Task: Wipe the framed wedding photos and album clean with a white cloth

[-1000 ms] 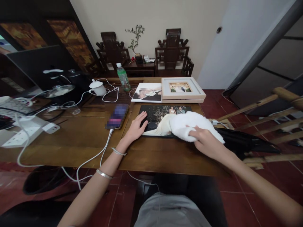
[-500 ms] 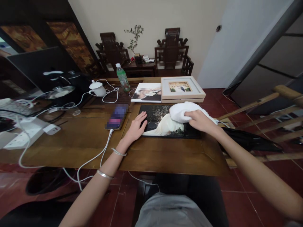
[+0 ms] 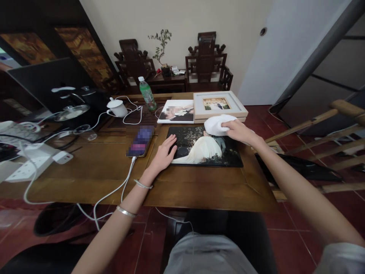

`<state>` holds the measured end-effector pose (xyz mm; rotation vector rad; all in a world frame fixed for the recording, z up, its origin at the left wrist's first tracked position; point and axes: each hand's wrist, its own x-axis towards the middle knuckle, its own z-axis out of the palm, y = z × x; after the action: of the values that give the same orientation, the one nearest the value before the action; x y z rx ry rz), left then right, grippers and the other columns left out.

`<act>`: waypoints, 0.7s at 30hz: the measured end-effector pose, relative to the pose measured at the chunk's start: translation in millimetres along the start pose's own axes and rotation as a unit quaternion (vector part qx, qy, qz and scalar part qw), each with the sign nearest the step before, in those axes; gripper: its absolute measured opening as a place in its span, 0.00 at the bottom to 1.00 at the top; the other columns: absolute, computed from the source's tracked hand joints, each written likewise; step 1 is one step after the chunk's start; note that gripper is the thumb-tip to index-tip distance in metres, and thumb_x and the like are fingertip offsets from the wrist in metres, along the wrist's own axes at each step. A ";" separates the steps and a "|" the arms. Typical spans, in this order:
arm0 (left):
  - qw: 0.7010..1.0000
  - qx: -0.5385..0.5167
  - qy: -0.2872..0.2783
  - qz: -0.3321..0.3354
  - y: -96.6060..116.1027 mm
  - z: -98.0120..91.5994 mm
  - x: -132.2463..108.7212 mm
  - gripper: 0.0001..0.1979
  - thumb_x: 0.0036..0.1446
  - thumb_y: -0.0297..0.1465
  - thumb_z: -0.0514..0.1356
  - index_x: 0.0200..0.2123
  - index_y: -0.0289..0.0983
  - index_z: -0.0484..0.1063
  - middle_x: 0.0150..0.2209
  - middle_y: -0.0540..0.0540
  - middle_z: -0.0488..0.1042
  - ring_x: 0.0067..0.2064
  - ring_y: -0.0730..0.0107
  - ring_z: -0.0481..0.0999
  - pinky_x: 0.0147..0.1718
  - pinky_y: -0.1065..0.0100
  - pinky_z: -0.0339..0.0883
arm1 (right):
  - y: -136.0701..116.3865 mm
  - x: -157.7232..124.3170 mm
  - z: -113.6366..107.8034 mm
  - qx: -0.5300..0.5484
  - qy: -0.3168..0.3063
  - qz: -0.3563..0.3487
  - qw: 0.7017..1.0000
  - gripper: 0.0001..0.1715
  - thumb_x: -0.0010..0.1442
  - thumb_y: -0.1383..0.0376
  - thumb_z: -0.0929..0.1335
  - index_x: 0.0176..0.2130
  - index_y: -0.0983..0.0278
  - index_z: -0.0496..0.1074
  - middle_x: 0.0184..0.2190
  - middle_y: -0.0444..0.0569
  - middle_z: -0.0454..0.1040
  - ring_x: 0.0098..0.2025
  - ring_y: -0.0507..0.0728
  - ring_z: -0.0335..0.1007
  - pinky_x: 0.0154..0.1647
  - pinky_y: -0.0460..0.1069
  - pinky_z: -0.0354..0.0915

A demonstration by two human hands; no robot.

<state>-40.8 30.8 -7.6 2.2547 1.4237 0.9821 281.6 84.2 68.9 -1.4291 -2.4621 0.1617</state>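
A dark photo panel [image 3: 196,149] showing a pale gown lies flat on the wooden table in front of me. My left hand [image 3: 164,153] rests at its left edge, fingers stretched out and touching it. Bunched in my right hand [image 3: 238,131] is a white cloth [image 3: 218,125], which covers part of the panel's upper edge. The fingers are closed round the cloth's right side. Just behind the panel are a white-edged photo print [image 3: 177,112] and a pale wooden picture frame [image 3: 241,108], which lies on top of another one.
Left of my hand lies a phone [image 3: 142,140] on a charging cable. Farther left are a power strip [image 3: 31,161], a plastic cup [image 3: 89,132], a lidded white mug [image 3: 117,108] and a green bottle [image 3: 147,93]. A wooden chair-like frame [image 3: 310,121] stands at the right.
My right hand has moved the white cloth up toward the panel's far edge, uncovering more of the picture's right side. My left hand has stayed in place.
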 end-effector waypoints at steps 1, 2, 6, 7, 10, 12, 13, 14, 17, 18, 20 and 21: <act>1.000 -0.001 0.001 0.002 0.1 0.3 0.1 0.22 0.63 0.37 0.48 0.55 0.32 0.67 0.60 0.36 0.63 0.64 0.58 0.58 0.62 0.52 0.50 | -3.7 -7.2 -0.4 -0.002 -0.001 -0.002 1.000 0.19 0.44 0.75 0.58 0.33 0.64 0.73 0.34 0.52 0.74 0.39 0.60 0.66 0.40 0.49 0.57; 1.000 -0.002 0.002 0.003 0.1 0.6 0.2 0.22 0.63 0.37 0.48 0.55 0.32 0.67 0.60 0.37 0.63 0.64 0.58 0.58 0.62 0.52 0.50 | -8.4 -15.4 -0.8 -0.003 -0.004 -0.004 1.000 0.18 0.44 0.75 0.58 0.31 0.64 0.72 0.32 0.52 0.73 0.37 0.59 0.66 0.38 0.49 0.57; 1.000 -0.003 0.002 -0.008 0.1 2.1 0.1 0.21 0.63 0.37 0.49 0.55 0.34 0.66 0.61 0.38 0.62 0.64 0.57 0.57 0.62 0.50 0.51 | -36.0 -57.7 0.4 -0.008 -0.023 -0.002 1.000 0.16 0.43 0.76 0.57 0.27 0.63 0.69 0.25 0.49 0.71 0.31 0.58 0.67 0.34 0.49 0.58; 1.000 -0.003 0.002 -0.011 0.2 2.3 0.1 0.21 0.63 0.37 0.49 0.55 0.34 0.66 0.61 0.38 0.62 0.64 0.57 0.57 0.62 0.50 0.51 | -44.4 -69.9 1.9 -0.013 -0.025 0.002 1.000 0.16 0.43 0.76 0.57 0.27 0.63 0.69 0.26 0.50 0.72 0.32 0.59 0.68 0.35 0.49 0.59; 1.000 0.003 0.000 -0.006 0.6 2.5 0.1 0.22 0.63 0.37 0.48 0.55 0.32 0.66 0.61 0.37 0.62 0.64 0.57 0.57 0.62 0.51 0.50 | -69.4 -106.2 7.7 -0.017 -0.018 -0.003 1.000 0.20 0.43 0.78 0.57 0.30 0.62 0.70 0.36 0.54 0.76 0.42 0.61 0.71 0.43 0.52 0.62; 1.000 0.007 -0.001 -0.001 0.7 2.4 0.3 0.22 0.63 0.37 0.48 0.55 0.32 0.66 0.61 0.36 0.62 0.64 0.57 0.57 0.62 0.51 0.51 | -83.6 -125.9 10.4 -0.009 -0.020 -0.022 1.000 0.23 0.42 0.79 0.57 0.33 0.62 0.71 0.47 0.55 0.74 0.51 0.61 0.68 0.53 0.55 0.59; 1.000 0.009 -0.002 -0.001 0.5 2.4 0.4 0.22 0.63 0.36 0.48 0.55 0.31 0.66 0.61 0.36 0.62 0.64 0.57 0.57 0.62 0.51 0.51 | -89.1 -133.0 10.9 -0.005 -0.023 -0.030 0.999 0.25 0.42 0.80 0.57 0.35 0.62 0.71 0.51 0.55 0.72 0.54 0.61 0.66 0.56 0.56 0.57; 1.000 0.010 -0.003 -0.002 0.3 2.4 0.5 0.22 0.63 0.36 0.48 0.55 0.31 0.66 0.61 0.36 0.62 0.64 0.57 0.57 0.61 0.50 0.52 | -93.4 -137.9 10.7 -0.003 -0.027 -0.035 0.999 0.26 0.42 0.80 0.57 0.36 0.62 0.72 0.53 0.55 0.70 0.56 0.61 0.65 0.58 0.57 0.55; 1.000 0.011 -0.002 -0.003 -0.5 2.6 0.8 0.22 0.63 0.36 0.48 0.55 0.31 0.66 0.61 0.36 0.62 0.64 0.56 0.57 0.61 0.49 0.53 | -96.5 -138.0 7.7 0.007 -0.034 -0.041 0.999 0.26 0.42 0.80 0.57 0.36 0.63 0.72 0.51 0.56 0.72 0.53 0.61 0.67 0.58 0.57 0.56; 1.000 0.010 -0.001 -0.001 -0.7 2.6 0.9 0.22 0.63 0.36 0.48 0.55 0.31 0.66 0.61 0.36 0.62 0.64 0.56 0.57 0.61 0.49 0.52 | -94.3 -133.5 6.5 0.010 -0.034 -0.039 0.999 0.25 0.42 0.80 0.57 0.35 0.63 0.71 0.48 0.55 0.74 0.50 0.61 0.69 0.55 0.56 0.58; 1.000 0.009 0.002 0.005 -0.9 2.6 1.1 0.22 0.63 0.36 0.48 0.55 0.32 0.67 0.61 0.36 0.62 0.64 0.57 0.58 0.61 0.49 0.52 | -85.7 -119.4 4.9 0.003 -0.031 -0.025 0.999 0.21 0.43 0.79 0.57 0.31 0.62 0.70 0.38 0.53 0.76 0.42 0.61 0.71 0.47 0.53 0.62; 1.000 0.009 0.002 0.008 -1.0 2.6 1.2 0.21 0.63 0.36 0.48 0.55 0.32 0.67 0.61 0.37 0.62 0.64 0.57 0.58 0.61 0.50 0.52 | -79.8 -110.4 4.5 -0.004 -0.028 -0.016 0.999 0.19 0.43 0.78 0.57 0.29 0.62 0.69 0.33 0.52 0.75 0.38 0.60 0.70 0.42 0.52 0.62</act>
<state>-39.3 32.6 -9.6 2.2809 1.4252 0.9833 265.4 -51.0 62.6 -1.4050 -2.5314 0.1872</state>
